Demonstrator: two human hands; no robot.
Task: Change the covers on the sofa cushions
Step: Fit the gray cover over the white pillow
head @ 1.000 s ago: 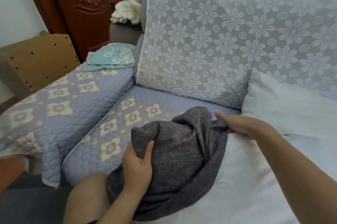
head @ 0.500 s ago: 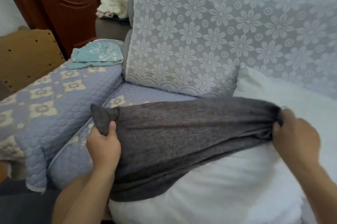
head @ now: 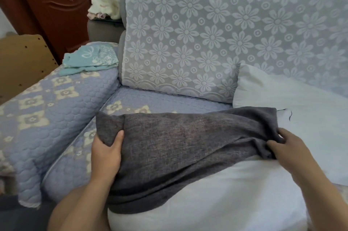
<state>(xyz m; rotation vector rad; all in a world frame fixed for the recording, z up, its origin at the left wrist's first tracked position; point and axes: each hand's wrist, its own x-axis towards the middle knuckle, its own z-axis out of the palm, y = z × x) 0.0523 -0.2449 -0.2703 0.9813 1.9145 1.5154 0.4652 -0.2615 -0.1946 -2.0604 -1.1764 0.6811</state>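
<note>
A dark grey cushion cover is stretched across a bare white cushion that lies near the front of the sofa seat. My left hand grips the cover's left corner, thumb on top. My right hand pinches the bunched right end of the cover. A second bare white cushion leans at the right against the sofa back. The lower edge of the grey cover wraps under the near cushion's left end.
The sofa back wears a white lace flower throw. A blue quilted pad covers the seat and left armrest. Folded teal cloth lies on the armrest. A wooden board and a red-brown door stand at left.
The bunched grey cover was spread wide between my two hands, then lowered a little onto the white cushion. My hands now hold it nearer the cushion's two ends.
</note>
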